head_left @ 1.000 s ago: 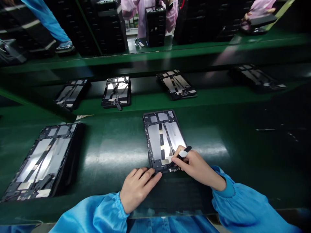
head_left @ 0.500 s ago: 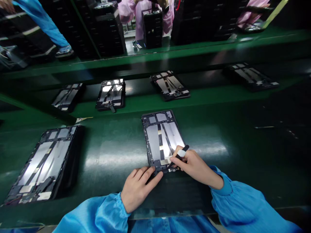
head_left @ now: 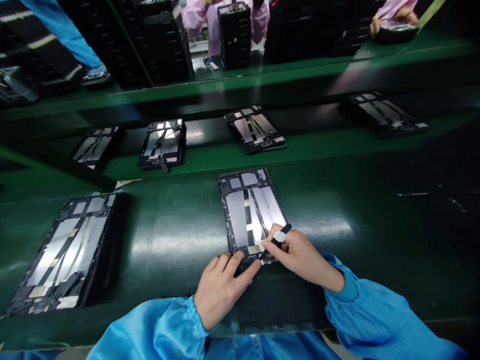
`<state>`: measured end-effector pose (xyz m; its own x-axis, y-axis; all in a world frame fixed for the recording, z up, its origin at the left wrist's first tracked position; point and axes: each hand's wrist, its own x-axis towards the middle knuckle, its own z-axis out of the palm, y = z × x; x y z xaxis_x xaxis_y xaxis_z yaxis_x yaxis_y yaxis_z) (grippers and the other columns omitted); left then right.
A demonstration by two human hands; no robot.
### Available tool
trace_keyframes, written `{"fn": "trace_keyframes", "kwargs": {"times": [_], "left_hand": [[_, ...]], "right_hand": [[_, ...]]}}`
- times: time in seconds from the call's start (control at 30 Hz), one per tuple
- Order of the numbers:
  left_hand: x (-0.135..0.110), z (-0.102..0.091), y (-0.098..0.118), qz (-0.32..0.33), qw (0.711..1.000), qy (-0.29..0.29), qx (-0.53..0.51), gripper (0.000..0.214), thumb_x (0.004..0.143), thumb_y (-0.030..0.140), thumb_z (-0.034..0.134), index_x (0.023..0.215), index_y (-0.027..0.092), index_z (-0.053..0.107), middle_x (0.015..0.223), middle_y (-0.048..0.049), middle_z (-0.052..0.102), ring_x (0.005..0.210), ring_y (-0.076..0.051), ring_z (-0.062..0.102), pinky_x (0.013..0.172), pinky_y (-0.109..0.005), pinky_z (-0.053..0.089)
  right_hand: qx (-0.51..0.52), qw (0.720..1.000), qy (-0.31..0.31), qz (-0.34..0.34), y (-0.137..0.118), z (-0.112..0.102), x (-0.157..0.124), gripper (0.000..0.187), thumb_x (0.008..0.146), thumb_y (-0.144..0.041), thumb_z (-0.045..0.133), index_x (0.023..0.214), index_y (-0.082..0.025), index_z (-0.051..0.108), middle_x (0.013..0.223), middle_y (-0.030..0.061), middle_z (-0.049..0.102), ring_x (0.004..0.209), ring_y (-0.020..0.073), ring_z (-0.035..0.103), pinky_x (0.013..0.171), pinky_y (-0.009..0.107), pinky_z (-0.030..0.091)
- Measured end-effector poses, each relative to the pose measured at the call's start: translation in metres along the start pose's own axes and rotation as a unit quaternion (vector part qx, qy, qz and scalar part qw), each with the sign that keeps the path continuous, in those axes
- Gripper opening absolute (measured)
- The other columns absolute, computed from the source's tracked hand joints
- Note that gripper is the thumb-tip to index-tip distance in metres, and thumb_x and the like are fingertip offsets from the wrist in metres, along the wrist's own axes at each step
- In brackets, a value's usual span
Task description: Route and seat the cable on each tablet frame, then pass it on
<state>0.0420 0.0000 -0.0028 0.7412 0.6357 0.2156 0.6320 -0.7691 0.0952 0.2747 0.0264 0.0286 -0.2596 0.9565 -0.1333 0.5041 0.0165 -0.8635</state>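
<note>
Dim scene. Overhead light glares off the green bench [head_left: 180, 235] and panels [head_left: 56, 250]. Edges bend and blur.

legible text, labels, brands, numbers, signs: none. the open dark tablet chassis with silver plates [head_left: 250, 210] and the green counter [head_left: 176, 235] show no readable marking.

Right hand [head_left: 300, 257] presses a stylus [head_left: 279, 237] onto the opened tablet [head_left: 249, 210].
</note>
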Motion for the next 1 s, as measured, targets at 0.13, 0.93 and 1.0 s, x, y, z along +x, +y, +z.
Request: {"fn": "trace_keyframes", "kwargs": {"times": [0.13, 0.93, 1.0], "left_hand": [[-0.008, -0.002, -0.007, 0.005, 0.997, 0.013, -0.071, 0.039, 0.096, 0.015, 0.049, 0.133, 0.025, 0.054, 0.136, -0.0103, 0.053, 0.106, -0.023, 0.056, 0.087, -0.038, 0.052], [0.064, -0.026, -0.173, -0.529, 0.521, 0.367, -0.560, 0.052, 0.083, 0.019, 0.072, 0.132, 0.020, 0.054, 0.114, -0.0074, 0.068, 0.100, -0.016, 0.067, 0.089, -0.024, 0.052], [0.095, -0.023, -0.213, -0.523, 0.535, 0.351, -0.563, 0.046, 0.086, 0.020, 0.070, 0.130, 0.017, 0.055, 0.112, -0.0087, 0.067, 0.096, -0.018, 0.067, 0.087, -0.030, 0.054]], "right_hand": [[0.046, 0.994, 0.091, -0.028, 0.012, 0.000, -0.001, 0.024, 0.093, -0.035, 0.055, 0.073, -0.021, 0.057, 0.063, -0.0014, 0.060, 0.055, 0.0156, 0.059, 0.054, 0.027, 0.043], [0.391, 0.902, 0.185, -0.011, 0.017, 0.014, 0.022, 0.039, 0.078, -0.061, 0.068, 0.070, -0.022, 0.065, 0.071, 0.0024, 0.067, 0.088, 0.0258, 0.069, 0.113, 0.049, 0.035], [0.355, 0.912, 0.205, 0.018, 0.033, 0.014, 0.017, 0.041, 0.077, -0.063, 0.066, 0.071, -0.023, 0.065, 0.073, 0.0044, 0.067, 0.099, 0.0315, 0.067, 0.110, 0.051, 0.038]]}}
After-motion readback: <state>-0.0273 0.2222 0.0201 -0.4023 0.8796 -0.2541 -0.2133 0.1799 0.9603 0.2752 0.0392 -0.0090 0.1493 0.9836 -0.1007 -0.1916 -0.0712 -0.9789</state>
